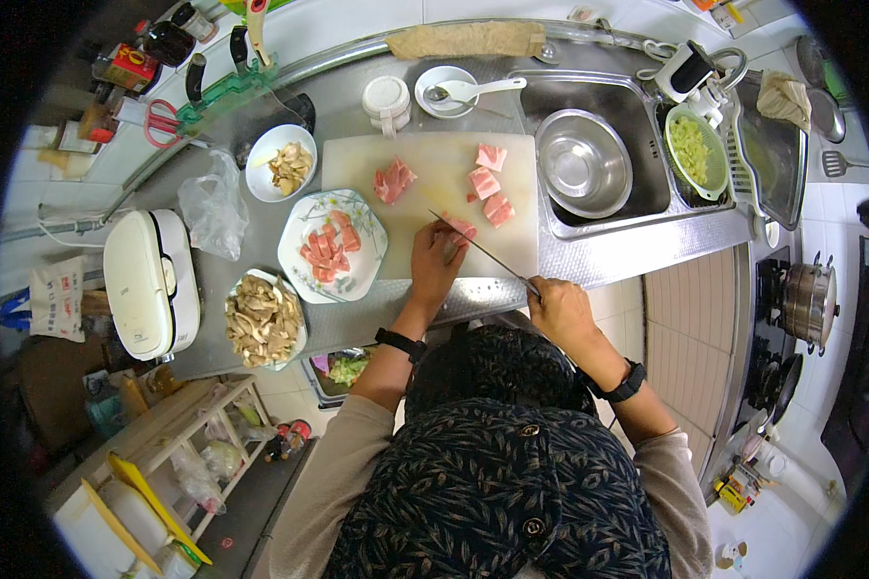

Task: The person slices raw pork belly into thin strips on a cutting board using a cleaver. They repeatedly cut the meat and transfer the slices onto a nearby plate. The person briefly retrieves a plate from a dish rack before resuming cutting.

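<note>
A pale cutting board [434, 159] lies on the metal counter. My right hand [562, 311] is closed round the handle of a kitchen knife [497, 259], whose blade slants up and left across the board. Beside the blade, my left hand [437, 261] has its fingers curled on a piece of raw meat [461, 227], partly hidden by hand and knife. Three cut meat chunks [485, 182] sit at the board's right, and another lump of meat [393, 180] lies toward its left. Smaller meat pieces [328, 249] fill the middle of a square patterned plate [365, 270] at the left.
Left of the board are a bowl of sliced pieces [290, 166], a plate of mushrooms [264, 318], a plastic bag [214, 205] and a white appliance [145, 280]. Behind it stand a lidded jar [386, 101] and a spoon bowl [438, 79]. A steel basin [583, 162] occupies the right-hand sink.
</note>
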`<state>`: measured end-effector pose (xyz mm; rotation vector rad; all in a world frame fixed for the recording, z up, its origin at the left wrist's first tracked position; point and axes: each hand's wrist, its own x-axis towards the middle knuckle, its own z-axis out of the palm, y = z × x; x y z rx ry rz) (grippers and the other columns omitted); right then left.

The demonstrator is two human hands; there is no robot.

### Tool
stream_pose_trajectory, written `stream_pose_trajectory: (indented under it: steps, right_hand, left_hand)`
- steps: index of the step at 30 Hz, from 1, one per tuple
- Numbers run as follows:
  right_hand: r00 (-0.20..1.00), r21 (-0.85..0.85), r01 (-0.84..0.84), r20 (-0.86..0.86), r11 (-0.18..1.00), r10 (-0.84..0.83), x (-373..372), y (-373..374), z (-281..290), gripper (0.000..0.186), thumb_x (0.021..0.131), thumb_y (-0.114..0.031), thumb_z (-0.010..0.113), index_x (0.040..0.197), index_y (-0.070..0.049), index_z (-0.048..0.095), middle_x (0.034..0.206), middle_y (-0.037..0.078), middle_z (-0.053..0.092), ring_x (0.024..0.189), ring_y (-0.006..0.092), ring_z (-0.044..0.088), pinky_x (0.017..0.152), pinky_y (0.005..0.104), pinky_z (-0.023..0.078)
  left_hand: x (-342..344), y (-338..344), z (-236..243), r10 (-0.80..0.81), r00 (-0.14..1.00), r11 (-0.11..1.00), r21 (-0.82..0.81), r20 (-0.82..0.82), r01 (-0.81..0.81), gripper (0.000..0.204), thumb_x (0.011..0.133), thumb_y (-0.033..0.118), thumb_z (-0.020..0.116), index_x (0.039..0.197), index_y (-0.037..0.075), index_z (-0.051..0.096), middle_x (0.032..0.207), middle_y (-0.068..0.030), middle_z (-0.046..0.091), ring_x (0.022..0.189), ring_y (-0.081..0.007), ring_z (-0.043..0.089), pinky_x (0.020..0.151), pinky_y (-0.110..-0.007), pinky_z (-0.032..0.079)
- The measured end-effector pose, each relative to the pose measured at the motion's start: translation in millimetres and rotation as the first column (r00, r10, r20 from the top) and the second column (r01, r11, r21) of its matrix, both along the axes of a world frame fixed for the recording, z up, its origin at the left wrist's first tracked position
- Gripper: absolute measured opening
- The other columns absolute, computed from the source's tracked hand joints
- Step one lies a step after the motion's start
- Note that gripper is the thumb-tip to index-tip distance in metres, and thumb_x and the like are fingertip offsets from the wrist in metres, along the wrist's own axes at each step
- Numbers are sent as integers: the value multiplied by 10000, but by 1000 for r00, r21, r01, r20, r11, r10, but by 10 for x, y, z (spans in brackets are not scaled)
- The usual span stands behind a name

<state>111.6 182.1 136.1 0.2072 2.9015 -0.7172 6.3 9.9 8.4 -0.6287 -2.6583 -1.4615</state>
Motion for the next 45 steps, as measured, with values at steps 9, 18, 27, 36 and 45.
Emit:
stream_pose_trajectory:
  steps: [9, 18, 27, 36, 45]
  right_hand:
    - [993, 92, -69, 102, 993, 59, -86, -32, 50, 80, 725, -77, 556, 727, -7, 596, 607, 193, 596, 578, 373, 606, 568, 451, 503]
    - [958, 127, -64, 284, 990, 26, -468, -196, -175, 117, 702, -99, 575, 675, -10, 646, 707, 202, 640, 680, 343, 654, 637, 413, 536]
    - [986, 99, 56, 153, 993, -70, -581, -209, -608, 211, 801, -227, 584, 721, -50, 665, 639, 183, 611, 639, 363, 616, 622, 437, 504]
    - [922, -298, 377, 212, 877, -324, -123, 303, -418, 398, 825, -314, 646, 688, 59, 613, 500, 191, 532, 437, 263, 545, 480, 395, 451]
    - [673, -458, 693, 689, 557, -270, 715, 758, -474, 560, 814, -507, 627, 448, -115, 466, 396, 12, 450, 338, 103, 453, 354, 243, 382]
  left_hand:
    - [-38, -47, -138, -113, 994, 993, -42, -14, 112, 484, 758, 132, 657, 1211, 39, 514, 1119, -187, 525, 1049, -379, 471, 913, -453, 387]
    - [-49, 12, -168, -61, 991, 998, 20, -121, 64, 284, 730, 113, 681, 997, 41, 615, 1069, -148, 517, 976, -343, 483, 833, -440, 414]
    - [-53, 5, -177, -98, 992, 993, 52, -84, 103, 279, 709, 73, 691, 967, 37, 592, 1085, -152, 521, 1008, -356, 479, 868, -440, 398]
    - [-86, 15, -266, -26, 998, 999, 29, -55, 28, 512, 690, 177, 748, 1123, 49, 506, 1152, -171, 465, 1068, -359, 455, 915, -453, 381]
    - [-280, 48, -218, -256, 962, 947, -224, -92, 230, 561, 729, 194, 714, 1217, 36, 488, 1372, -186, 341, 1275, -384, 315, 1043, -484, 278]
